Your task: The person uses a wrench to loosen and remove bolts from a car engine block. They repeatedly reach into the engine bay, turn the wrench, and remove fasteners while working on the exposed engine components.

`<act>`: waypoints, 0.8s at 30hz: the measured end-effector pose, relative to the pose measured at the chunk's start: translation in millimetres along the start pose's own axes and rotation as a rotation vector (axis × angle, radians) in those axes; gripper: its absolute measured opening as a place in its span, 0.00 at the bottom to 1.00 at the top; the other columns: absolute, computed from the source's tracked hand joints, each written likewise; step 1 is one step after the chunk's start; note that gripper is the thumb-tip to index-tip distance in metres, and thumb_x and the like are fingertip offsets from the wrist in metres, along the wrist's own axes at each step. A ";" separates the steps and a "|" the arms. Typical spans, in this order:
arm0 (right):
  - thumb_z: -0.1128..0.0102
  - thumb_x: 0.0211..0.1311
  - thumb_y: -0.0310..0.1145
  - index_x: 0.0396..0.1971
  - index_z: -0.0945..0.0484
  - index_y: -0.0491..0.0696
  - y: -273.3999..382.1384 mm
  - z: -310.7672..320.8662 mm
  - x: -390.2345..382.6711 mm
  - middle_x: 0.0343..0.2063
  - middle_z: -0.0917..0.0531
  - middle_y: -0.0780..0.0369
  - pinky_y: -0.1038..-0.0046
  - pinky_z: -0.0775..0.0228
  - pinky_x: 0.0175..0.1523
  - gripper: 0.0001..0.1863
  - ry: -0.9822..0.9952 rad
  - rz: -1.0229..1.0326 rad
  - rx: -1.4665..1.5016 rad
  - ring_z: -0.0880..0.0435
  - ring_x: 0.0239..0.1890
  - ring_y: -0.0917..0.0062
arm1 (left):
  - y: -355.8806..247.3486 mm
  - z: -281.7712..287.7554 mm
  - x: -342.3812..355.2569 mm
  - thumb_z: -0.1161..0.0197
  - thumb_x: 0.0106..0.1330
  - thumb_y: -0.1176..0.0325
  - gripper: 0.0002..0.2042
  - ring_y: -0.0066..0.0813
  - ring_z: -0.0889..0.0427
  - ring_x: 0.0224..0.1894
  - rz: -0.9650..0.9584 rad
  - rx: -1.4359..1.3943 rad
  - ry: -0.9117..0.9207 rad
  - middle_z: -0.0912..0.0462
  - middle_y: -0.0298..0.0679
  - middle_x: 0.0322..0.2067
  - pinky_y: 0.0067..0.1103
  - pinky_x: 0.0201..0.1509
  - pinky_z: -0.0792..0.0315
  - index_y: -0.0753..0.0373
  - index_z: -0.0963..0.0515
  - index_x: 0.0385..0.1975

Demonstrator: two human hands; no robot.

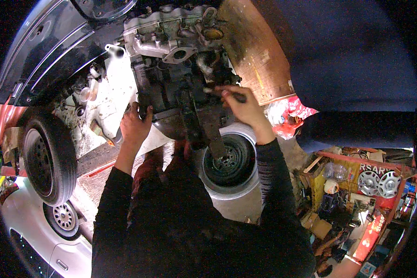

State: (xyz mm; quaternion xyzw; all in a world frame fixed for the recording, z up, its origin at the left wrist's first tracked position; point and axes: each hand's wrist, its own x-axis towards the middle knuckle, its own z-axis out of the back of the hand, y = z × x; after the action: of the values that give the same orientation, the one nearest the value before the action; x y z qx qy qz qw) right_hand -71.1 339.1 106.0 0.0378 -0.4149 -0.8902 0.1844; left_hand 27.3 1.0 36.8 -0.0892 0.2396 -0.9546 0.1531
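A dark, greasy engine (162,88) with a silver cylinder head and cast manifold (157,46) stands before me. My left hand (135,121) is at the lower left side of the block, its fingers curled against the edge. My right hand (240,107) reaches onto the block's right side, index finger forward and thumb bent near a small pale part, too dark to name. A dark bracket runs down the middle of the engine toward a wheel (227,164) below.
A white board (118,78) with loose metal parts lies at the left, beside an upright tyre (46,157). A dark car panel (41,41) and silver car (37,241) flank it. Cardboard (259,55), red-white bag (287,116) and a cluttered shelf (352,199) are at the right.
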 end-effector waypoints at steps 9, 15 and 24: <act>0.37 0.71 0.35 0.44 0.13 0.41 -12.5 6.1 23.0 0.32 0.11 0.63 0.77 0.20 0.38 0.13 0.060 -0.256 0.049 0.14 0.31 0.81 | -2.9 7.5 3.3 0.34 0.67 0.53 0.19 0.51 0.15 0.31 -0.112 -0.020 -0.040 0.16 0.49 0.27 0.42 0.46 0.21 0.66 0.20 0.39; 0.37 0.70 0.38 0.41 0.09 0.45 -14.9 19.3 37.4 0.32 0.09 0.63 0.77 0.25 0.35 0.13 -0.153 0.017 -0.145 0.17 0.27 0.83 | 10.8 4.6 5.5 0.32 0.67 0.56 0.17 0.46 0.15 0.30 -0.170 0.019 0.030 0.15 0.44 0.27 0.40 0.68 0.31 0.64 0.21 0.43; 0.40 0.73 0.36 0.42 0.12 0.42 6.3 50.9 29.3 0.31 0.11 0.62 0.80 0.30 0.28 0.13 -0.012 -0.230 -0.022 0.23 0.23 0.86 | 18.3 2.1 5.8 0.30 0.65 0.60 0.16 0.51 0.15 0.32 -0.193 -0.008 0.037 0.14 0.45 0.28 0.41 0.70 0.32 0.65 0.22 0.43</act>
State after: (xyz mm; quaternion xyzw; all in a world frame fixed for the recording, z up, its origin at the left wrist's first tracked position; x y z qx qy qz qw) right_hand -107.7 361.7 146.5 0.0780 -0.3992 -0.9101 0.0789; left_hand 26.9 -17.1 30.3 -0.0947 0.2364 -0.9654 0.0559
